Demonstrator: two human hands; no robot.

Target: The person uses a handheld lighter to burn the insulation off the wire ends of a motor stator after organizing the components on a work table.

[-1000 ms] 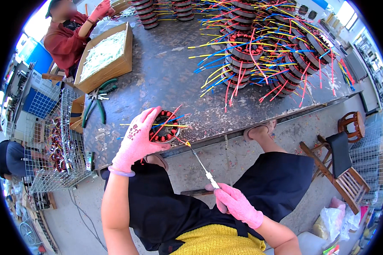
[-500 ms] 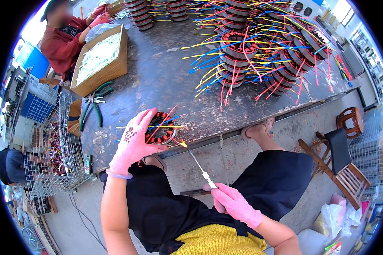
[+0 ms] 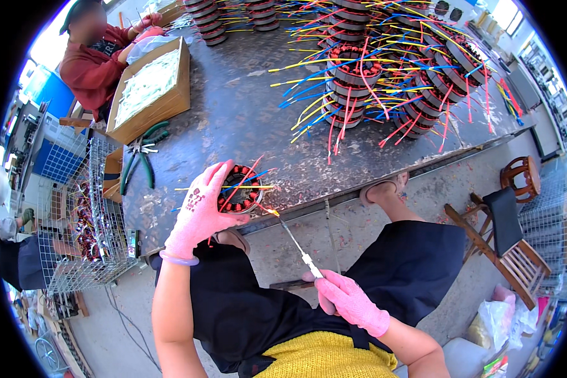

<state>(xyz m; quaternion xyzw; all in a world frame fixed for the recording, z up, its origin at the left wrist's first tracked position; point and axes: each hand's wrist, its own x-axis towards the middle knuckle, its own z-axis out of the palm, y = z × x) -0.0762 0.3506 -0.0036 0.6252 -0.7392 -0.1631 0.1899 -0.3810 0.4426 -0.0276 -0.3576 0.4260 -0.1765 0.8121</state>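
My left hand (image 3: 198, 211), in a pink glove, is closed around the left side of a motor stator (image 3: 238, 206) at the table's front edge. The stator is a dark ring with red windings, and red, blue and yellow leads cross its top. In my gloved right hand (image 3: 351, 303) is a thin torch (image 3: 294, 241) with a white handle and long metal tube. Its tip points up and left, with a small orange flame (image 3: 274, 213) at the end of a red lead beside the stator. The left fingertips behind the ring are partly hidden.
Stacked stators (image 3: 353, 82) with long coloured leads stand at the back right. Green-handled pliers (image 3: 138, 157) lie left, near a cardboard box (image 3: 176, 94) of white strips. Across the table sits a co-worker in red (image 3: 88, 69). A wire basket (image 3: 85, 264) and folding chair (image 3: 504, 239) flank the table.
My hands, the stator and the torch keep nearly the same place, flame still at the red lead. At the far left, another person has shifted. The co-worker's hands have moved slightly.
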